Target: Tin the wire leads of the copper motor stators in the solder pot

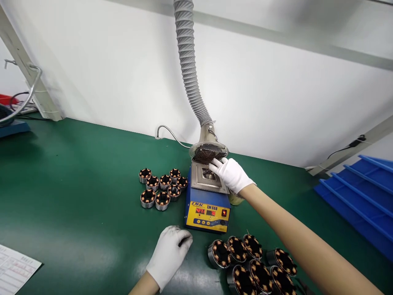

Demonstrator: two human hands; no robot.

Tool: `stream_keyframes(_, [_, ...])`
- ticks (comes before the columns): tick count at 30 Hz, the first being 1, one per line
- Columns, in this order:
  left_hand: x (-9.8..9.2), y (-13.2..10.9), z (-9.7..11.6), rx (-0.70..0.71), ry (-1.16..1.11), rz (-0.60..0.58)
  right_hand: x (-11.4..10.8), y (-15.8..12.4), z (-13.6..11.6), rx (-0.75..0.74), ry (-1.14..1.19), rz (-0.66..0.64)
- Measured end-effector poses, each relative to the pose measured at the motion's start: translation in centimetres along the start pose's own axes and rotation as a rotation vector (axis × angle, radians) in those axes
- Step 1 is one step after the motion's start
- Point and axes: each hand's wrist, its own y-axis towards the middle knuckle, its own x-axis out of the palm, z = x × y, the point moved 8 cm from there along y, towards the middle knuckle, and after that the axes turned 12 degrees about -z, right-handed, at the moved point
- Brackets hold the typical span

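Observation:
My right hand [230,174], in a white glove, is over the square metal opening of a blue and yellow solder pot [207,217]. Its fingers bend down at the opening, just under the round extractor hood; what they grip, if anything, is hidden. My left hand [170,254], also gloved, rests on the green table in front of the pot. Its fingers are curled, thumb tip close to the forefinger, and nothing shows in them. Several copper-wound motor stators [162,200] stand left of the pot. More stators [260,274] are grouped at the front right, beside my right forearm.
A grey ribbed hose [187,53] comes down to the metal hood [208,150] above the pot. A small container [236,199] stands behind my right wrist. Blue plastic bins [362,200] are at the right, and a printed sheet [16,268] lies at the front left.

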Motion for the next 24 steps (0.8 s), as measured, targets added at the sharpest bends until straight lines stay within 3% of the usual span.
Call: stream_keyframes(24, [-0.11,-0.10,0.16,0.019,0.033,0.024,-0.08,0.25,-0.03,-0.020,-0.014,-0.012])
